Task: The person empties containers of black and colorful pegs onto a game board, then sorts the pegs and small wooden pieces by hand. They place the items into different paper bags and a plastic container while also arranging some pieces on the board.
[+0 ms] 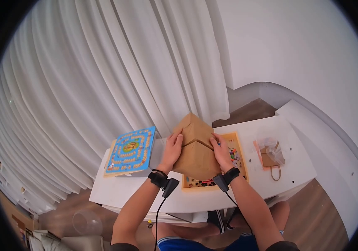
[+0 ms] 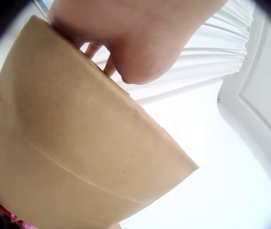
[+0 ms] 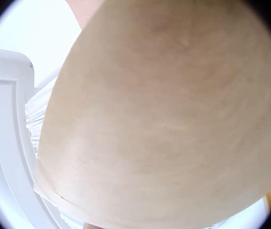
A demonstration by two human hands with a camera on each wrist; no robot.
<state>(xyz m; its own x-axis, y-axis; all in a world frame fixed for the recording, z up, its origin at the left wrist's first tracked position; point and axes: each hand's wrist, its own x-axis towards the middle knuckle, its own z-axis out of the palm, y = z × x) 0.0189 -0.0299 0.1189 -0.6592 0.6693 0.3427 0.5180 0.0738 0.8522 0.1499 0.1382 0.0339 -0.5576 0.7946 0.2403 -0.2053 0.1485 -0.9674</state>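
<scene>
A brown paper bag with a crease across its middle is held up over a shallow wooden tray. My left hand grips the bag's left edge. On the opposite edge my right hand holds it, thumb on the near face. The left wrist view shows the broad side of the bag, with the left hand at its upper edge. Brown paper fills most of the right wrist view. Small colourful pieces lie in the tray, partly hidden behind the bag.
A blue board game lies on a grey box at the table's left. To the right is a small brown bag with a loop handle and clear plastic on it. Several dark bits dot the white table. White curtains hang behind.
</scene>
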